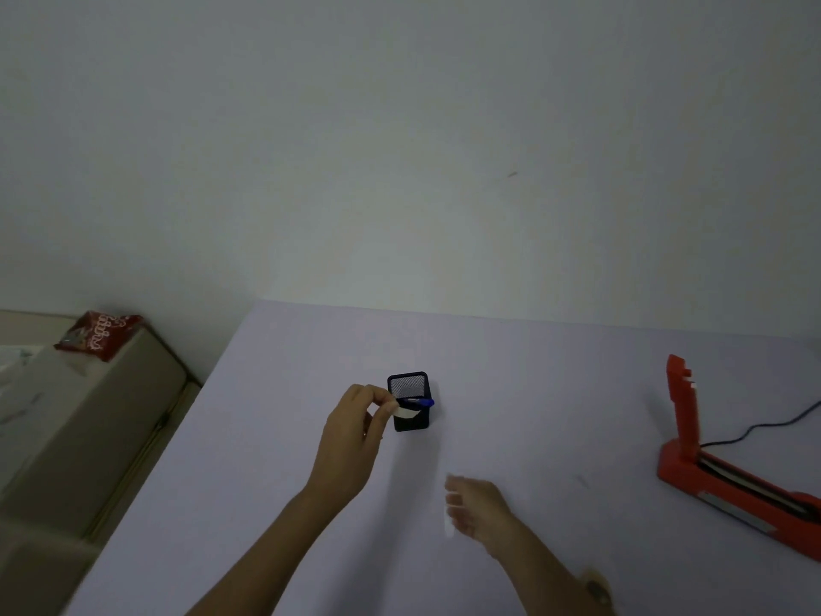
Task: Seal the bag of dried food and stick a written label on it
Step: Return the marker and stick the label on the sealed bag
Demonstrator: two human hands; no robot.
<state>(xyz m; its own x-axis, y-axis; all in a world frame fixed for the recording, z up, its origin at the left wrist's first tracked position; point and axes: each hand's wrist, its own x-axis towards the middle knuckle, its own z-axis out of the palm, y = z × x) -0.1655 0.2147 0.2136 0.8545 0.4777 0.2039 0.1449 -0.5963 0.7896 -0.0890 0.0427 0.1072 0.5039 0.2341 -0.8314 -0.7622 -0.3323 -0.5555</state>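
White label (pixel 408 411) pinched in left hand (pixel 355 431) beside mesh holder (pixel 409 400); nothing legible.

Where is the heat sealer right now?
The red heat sealer sits at the table's right edge in the head view, lid raised, its black cord trailing off to the right, well clear of the right hand and the pen holder.
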